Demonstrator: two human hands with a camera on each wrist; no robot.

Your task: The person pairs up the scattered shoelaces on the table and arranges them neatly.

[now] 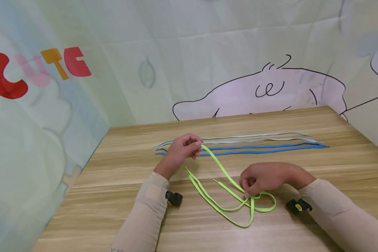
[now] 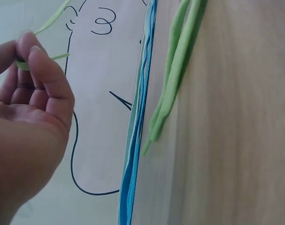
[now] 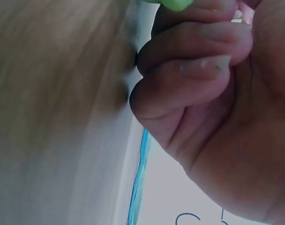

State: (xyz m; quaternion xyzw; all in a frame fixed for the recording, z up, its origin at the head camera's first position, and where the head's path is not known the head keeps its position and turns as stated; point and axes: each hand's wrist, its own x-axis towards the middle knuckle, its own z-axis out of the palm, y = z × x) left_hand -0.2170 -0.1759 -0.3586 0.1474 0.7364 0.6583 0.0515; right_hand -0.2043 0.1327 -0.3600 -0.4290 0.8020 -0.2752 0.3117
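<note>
A yellow-green shoelace (image 1: pixel 221 166) stretches between my two hands, with the rest lying in loose loops on the table. My left hand (image 1: pixel 183 151) pinches it between thumb and fingers, raised over the left part of the blue laces; a short end sticks out in the left wrist view. Lower and to the right, my right hand (image 1: pixel 266 177) has curled fingers and pinches the lace where the loops cross. The right wrist view catches only a bit of yellow-green lace (image 3: pixel 177 3) by the fingertips. Loose strands (image 2: pixel 173 84) with a pointed tip lie near my left wrist.
Behind my hands, blue shoelaces (image 1: pixel 255 152) and pale blue-green shoelaces (image 1: pixel 255 135) lie stretched side by side across the wooden table (image 1: pixel 113 196). A printed cloth backdrop (image 1: pixel 138 80) stands along the table's far and left edges.
</note>
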